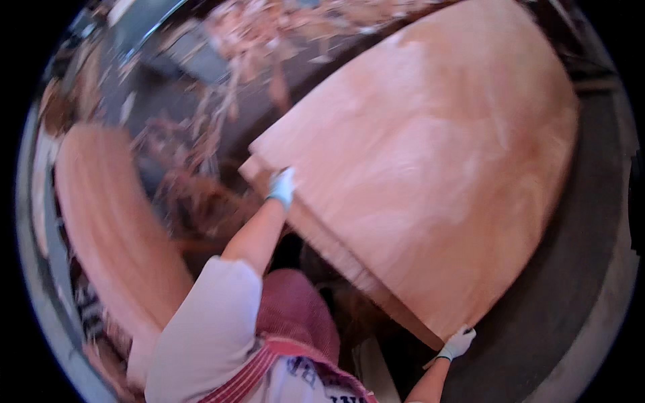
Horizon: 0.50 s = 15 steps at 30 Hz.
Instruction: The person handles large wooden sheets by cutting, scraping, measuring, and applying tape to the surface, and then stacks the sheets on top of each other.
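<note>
A large, thin wood veneer sheet [430, 154], reddish-tan and smooth, spreads from the middle to the upper right. My left hand [282, 187], in a pale glove, is closed on its near edge close to the left corner. At the near right corner, my right hand [458, 344], gloved in white, pinches the same sheet. Under this edge shows a thick layered edge [349, 262], apparently more veneer sheets stacked. How much of the stack each hand takes in is hidden by the fingers and blur.
On the left lies another long pile of veneer [117, 215], curved by the lens. Torn veneer scraps [252, 33] heap up at the top, with shredded strips [201, 181] left of the sheet. Dark floor [571, 248] runs along the right. My red apron [295, 316] is close below the sheet.
</note>
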Motion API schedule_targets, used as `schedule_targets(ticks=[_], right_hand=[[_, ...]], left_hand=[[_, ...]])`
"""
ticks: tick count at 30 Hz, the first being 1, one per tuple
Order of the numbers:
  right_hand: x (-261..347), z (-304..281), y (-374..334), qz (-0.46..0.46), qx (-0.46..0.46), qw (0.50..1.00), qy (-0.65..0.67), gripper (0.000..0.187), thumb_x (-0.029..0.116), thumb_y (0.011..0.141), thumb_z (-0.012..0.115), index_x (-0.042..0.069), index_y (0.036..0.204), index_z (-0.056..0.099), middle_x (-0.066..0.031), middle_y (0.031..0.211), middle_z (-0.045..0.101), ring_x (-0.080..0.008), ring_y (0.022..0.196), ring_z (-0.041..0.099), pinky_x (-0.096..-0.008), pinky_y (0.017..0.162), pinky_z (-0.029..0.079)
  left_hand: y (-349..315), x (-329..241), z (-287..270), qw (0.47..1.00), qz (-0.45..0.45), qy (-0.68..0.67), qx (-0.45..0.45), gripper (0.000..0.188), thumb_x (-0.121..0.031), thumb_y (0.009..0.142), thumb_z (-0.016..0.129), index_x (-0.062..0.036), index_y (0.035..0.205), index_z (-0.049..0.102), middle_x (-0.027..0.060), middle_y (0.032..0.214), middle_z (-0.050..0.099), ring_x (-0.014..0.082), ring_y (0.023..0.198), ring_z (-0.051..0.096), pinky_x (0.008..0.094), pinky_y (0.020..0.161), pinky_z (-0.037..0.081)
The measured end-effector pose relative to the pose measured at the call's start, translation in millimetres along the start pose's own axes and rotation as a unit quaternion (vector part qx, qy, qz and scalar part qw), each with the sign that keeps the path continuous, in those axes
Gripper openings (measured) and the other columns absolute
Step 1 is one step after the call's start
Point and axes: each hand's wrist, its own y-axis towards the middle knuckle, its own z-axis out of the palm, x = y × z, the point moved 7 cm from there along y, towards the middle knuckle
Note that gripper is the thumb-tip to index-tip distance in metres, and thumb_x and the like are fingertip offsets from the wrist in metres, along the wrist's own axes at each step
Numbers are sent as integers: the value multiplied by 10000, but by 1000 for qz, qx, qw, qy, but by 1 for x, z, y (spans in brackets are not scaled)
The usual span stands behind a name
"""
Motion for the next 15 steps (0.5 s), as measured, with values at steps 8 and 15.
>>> schedule_targets(ticks=[8, 15], right_hand=[[-26, 45, 8, -1, 27, 999, -26, 524, 445, 991, 439, -2, 1254, 515, -241, 1160, 621, -412, 1010, 613, -480, 820, 486], [-54, 69, 23, 19, 41, 998, -33, 563, 447, 995, 433, -26, 1295, 487, -263, 1203, 595, -427, 1047, 594, -491, 861, 474]], left_hand=[[18, 53, 4, 990, -137, -21, 37, 205, -167, 838, 691, -95, 1021, 631, 54, 868, 599, 211, 766, 607, 426, 654, 552], [31, 78, 1, 986, -159, 3, 48, 178, -162, 840, 668, -64, 981, 623, 101, 857, 609, 275, 785, 622, 448, 671, 550]])
